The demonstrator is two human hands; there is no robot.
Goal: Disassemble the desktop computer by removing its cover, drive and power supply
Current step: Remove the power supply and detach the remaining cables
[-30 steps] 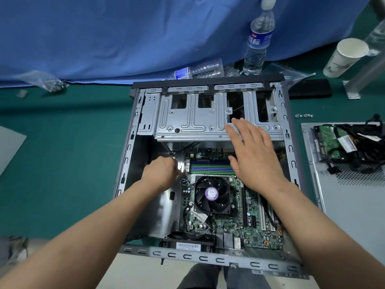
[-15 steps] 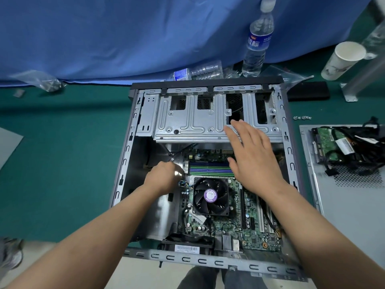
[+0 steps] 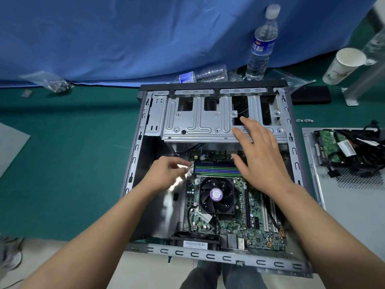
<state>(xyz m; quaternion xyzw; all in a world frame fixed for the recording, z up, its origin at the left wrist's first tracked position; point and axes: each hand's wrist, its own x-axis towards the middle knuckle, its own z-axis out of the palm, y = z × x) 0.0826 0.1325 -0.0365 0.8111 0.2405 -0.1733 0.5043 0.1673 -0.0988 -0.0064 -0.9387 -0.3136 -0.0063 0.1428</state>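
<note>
The open desktop case [image 3: 133, 163] lies flat on the green mat, its motherboard and black CPU fan [image 3: 216, 195] exposed. A silver drive cage [image 3: 198, 126] spans the far end. My right hand [image 3: 260, 157] is spread flat, fingers straight, over the cage's near right edge. My left hand [image 3: 166, 174] is inside the case at the left end of the RAM sticks [image 3: 216, 170], its fingers blurred around a small white connector [image 3: 188, 170]. The removed side cover [image 3: 343, 205] lies right of the case, with a drive [image 3: 329, 147] and black cables [image 3: 362, 161] resting on it.
An upright water bottle [image 3: 262, 44], a crushed bottle [image 3: 204, 75] and a paper cup [image 3: 343, 65] stand behind the case by the blue cloth. Loose screws [image 3: 305, 120] lie on the mat at right. A plastic bag [image 3: 52, 82] is at far left.
My left hand's fingers have loosened and spread from a tight grip by the RAM end and are blurred by motion. My right hand has barely shifted on the drive cage.
</note>
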